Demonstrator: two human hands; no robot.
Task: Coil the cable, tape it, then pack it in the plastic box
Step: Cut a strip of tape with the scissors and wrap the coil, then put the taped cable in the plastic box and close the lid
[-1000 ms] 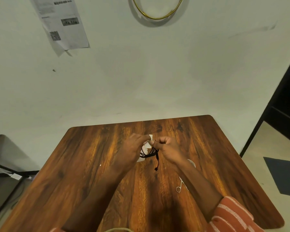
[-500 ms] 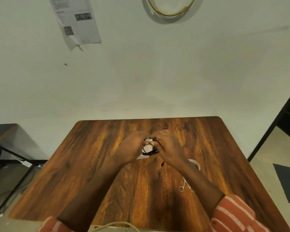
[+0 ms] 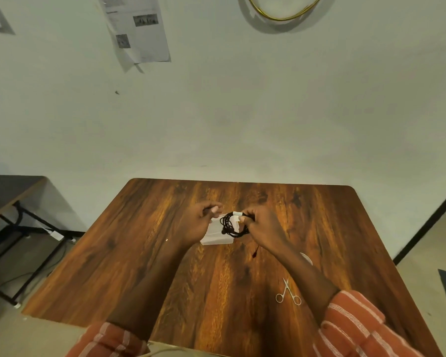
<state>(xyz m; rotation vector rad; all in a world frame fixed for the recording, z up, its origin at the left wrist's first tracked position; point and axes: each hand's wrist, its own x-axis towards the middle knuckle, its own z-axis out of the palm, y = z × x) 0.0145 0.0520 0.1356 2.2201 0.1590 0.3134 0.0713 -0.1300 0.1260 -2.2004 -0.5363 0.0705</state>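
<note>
Currently I log: my right hand point(image 3: 264, 228) pinching the taped black cable coil point(image 3: 233, 225) above the clear plastic box point(image 3: 216, 239); my left hand point(image 3: 198, 222) loosely curled, empty; scissors point(image 3: 287, 292) on wooden table point(image 3: 139, 253).

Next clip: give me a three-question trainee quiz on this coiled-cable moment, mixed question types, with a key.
1. True or false: the cable coil already has white tape wrapped on it.
2. Which hand holds the coil? A) left hand B) right hand
3. Fill in: the scissors lie on the table beside the person's ____ forearm.

Key: 1 true; 2 B; 3 right.
</note>
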